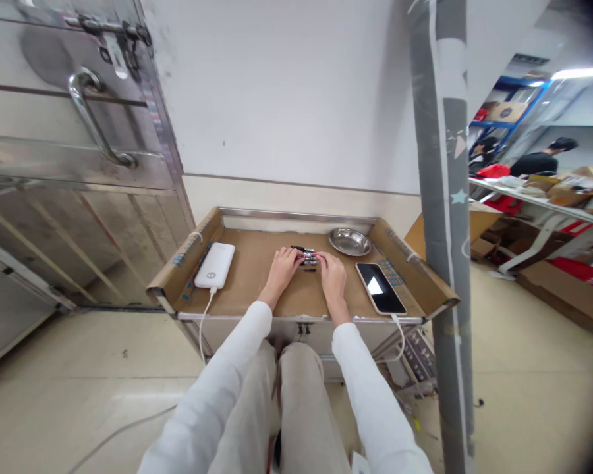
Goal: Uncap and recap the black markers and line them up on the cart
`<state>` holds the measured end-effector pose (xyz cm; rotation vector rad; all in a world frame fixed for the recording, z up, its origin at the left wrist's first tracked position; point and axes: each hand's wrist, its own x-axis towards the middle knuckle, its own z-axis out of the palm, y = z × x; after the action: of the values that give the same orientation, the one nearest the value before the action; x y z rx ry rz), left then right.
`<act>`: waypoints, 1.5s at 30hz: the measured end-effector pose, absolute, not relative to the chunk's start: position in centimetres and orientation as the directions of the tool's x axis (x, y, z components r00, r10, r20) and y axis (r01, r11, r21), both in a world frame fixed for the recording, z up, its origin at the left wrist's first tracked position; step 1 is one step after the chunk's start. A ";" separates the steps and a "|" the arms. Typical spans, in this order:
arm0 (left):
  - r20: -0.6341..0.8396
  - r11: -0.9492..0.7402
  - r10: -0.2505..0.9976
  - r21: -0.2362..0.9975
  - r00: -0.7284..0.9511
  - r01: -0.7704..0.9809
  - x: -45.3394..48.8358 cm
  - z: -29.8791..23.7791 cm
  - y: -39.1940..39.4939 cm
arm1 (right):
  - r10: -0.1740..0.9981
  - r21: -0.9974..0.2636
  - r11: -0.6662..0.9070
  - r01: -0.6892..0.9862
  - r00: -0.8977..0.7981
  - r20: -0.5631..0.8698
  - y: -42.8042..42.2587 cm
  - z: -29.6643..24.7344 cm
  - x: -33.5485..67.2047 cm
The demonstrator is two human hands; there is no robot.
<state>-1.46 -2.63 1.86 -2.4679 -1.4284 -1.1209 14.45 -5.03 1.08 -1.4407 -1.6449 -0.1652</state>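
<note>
Head view: the grip of the left hand (282, 268) is nearly shut, thumb and fingers pinched on one end of a small silver-and-black piece (308, 255), and the grip of the right hand (333, 275) is drawn in just as closely at the other end. The piece sits between the two sets of fingertips, close over the middle of the tabletop (247, 283); it is too small, and too much covered by the fingers, to make out its exact form. Around it, on both the near and far sides, lie other small dark and silver pieces (310, 270), near the fingers. Both forearms reach in from the near edge in white sleeves (227, 375), above light-coloured trousers (306, 401). Brown cardboard lines the tabletop and wraps its raised sides, with blue writing on it. Beyond the right hand, toward the back, stands a shallow round metal dish (350, 242); nearer, on the right, a phone (381, 288) lies face up with a white cable (400, 336) at its near end. Well apart on the left lies a white power bank (215, 266), its own cable hanging over the near edge. Behind rises a pale wall (286, 92). To the left is a metal door (29, 118) with a curved handle (96, 128); to the right, a grey-wrapped post (452, 263), and past it cardboard boxes, a blue shelf and two people at the back.
</note>
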 end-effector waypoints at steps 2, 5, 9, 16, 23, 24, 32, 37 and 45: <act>0.621 -0.546 0.730 0.279 0.285 0.790 -1.5 1.9 -2.6 | 0.717 -0.457 0.316 0.832 0.106 0.689 -5.1 1.2 14.4; 0.625 -0.559 0.721 0.269 0.299 0.784 -1.5 1.8 -2.5 | 0.743 -0.448 0.387 0.806 0.016 0.669 -5.3 1.5 14.1; 0.649 -0.520 0.724 0.293 0.232 0.802 -1.5 1.7 -2.3 | 0.754 -0.443 0.568 0.694 -0.221 0.619 -5.3 1.9 13.5; 0.607 -0.148 0.783 0.391 -0.134 0.908 -2.1 1.3 -2.2 | 0.789 -0.407 0.467 0.786 -0.161 0.593 -5.3 1.4 13.7; 0.636 -0.179 0.751 0.450 -0.174 0.875 -2.2 0.1 -1.7 | 0.833 -0.301 0.271 0.915 -0.066 0.549 -5.5 1.0 13.8; 0.641 -0.189 0.751 0.437 -0.157 0.880 -2.2 0.1 -1.7 | 0.837 -0.293 0.260 0.920 -0.064 0.543 -5.5 1.0 13.8; 0.596 -0.546 0.746 0.291 0.298 0.785 -1.5 0.8 -2.0 | 0.857 -0.215 0.170 0.962 -0.036 0.514 -5.8 1.1 13.6; 0.522 -0.575 0.765 0.290 0.377 0.765 -1.6 0.7 -2.1 | 0.861 -0.206 0.136 0.969 -0.013 0.508 -5.8 1.0 13.6; 0.515 -0.614 0.755 0.343 0.405 0.711 -1.7 1.1 -2.5 | 0.864 -0.204 0.139 0.969 -0.018 0.503 -5.7 1.0 13.7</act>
<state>-1.65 -2.48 1.05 -2.6899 -1.4060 -1.0460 13.68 -5.69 0.99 -1.7529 -1.9091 -0.2671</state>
